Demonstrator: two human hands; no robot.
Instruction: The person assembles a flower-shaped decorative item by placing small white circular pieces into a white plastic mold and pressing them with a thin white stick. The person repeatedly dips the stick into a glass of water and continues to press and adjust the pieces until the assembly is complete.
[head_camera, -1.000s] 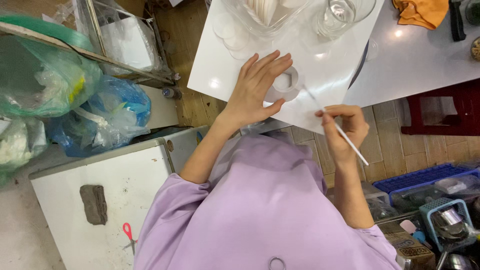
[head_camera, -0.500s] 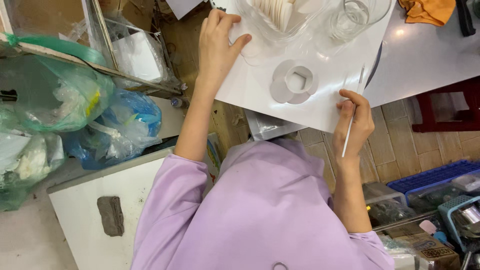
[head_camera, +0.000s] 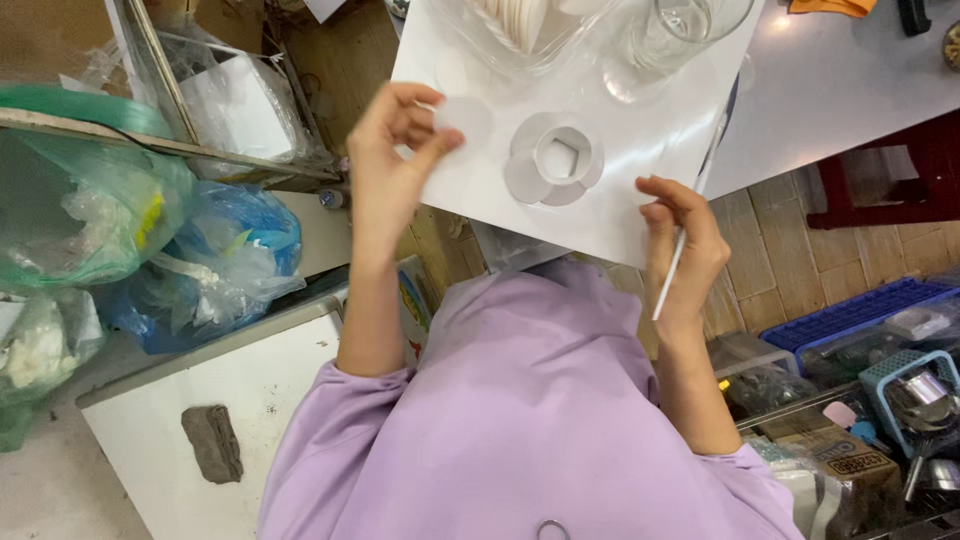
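On the white board (head_camera: 640, 215) set over a cluttered workshop floor, I see my left hand (head_camera: 395, 150) pinching a thin white disc (head_camera: 462, 118) at the board's left edge, beside the layered white petal piece (head_camera: 555, 160), while my right hand (head_camera: 685, 250) grips a slim white stick (head_camera: 668, 285).

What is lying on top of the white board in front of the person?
On the white board sits a cluster of overlapping white discs with a raised ring at its centre. Farther back stand a clear bowl of white discs and a glass jar. The board surface beneath them is covered.
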